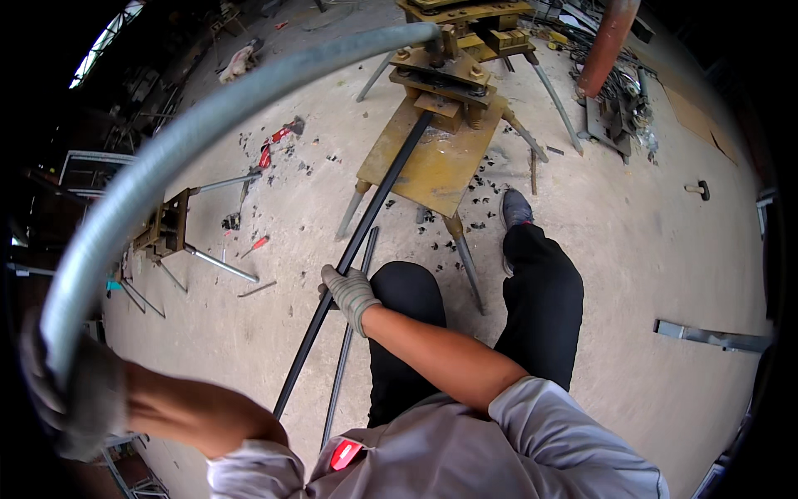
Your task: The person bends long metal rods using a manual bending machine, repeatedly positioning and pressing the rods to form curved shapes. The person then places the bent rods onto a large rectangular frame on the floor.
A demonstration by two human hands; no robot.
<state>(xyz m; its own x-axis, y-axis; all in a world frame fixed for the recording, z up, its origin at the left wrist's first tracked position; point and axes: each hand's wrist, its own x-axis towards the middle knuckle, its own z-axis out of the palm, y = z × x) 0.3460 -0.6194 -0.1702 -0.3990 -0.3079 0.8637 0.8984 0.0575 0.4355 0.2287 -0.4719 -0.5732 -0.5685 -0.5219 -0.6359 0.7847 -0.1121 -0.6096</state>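
Note:
My gloved left hand is closed around the lower end of a long silvery pipe handle, which looks bent through the wide lens. The far end of that handle joins the top of a yellow press-like tool on a metal stand. My right hand, in a striped grey glove, grips a long black metal bar. The bar slants up over the stand's yellow plate into the tool's jaw; how far it goes in is hidden. Under my right hand, a second thin bar runs beside my leg.
Small dark offcuts lie scattered around the stand's legs. To the left are a red-handled screwdriver and a second metal stand. A hammer and a flat metal strip lie right; a red-brown post rises behind.

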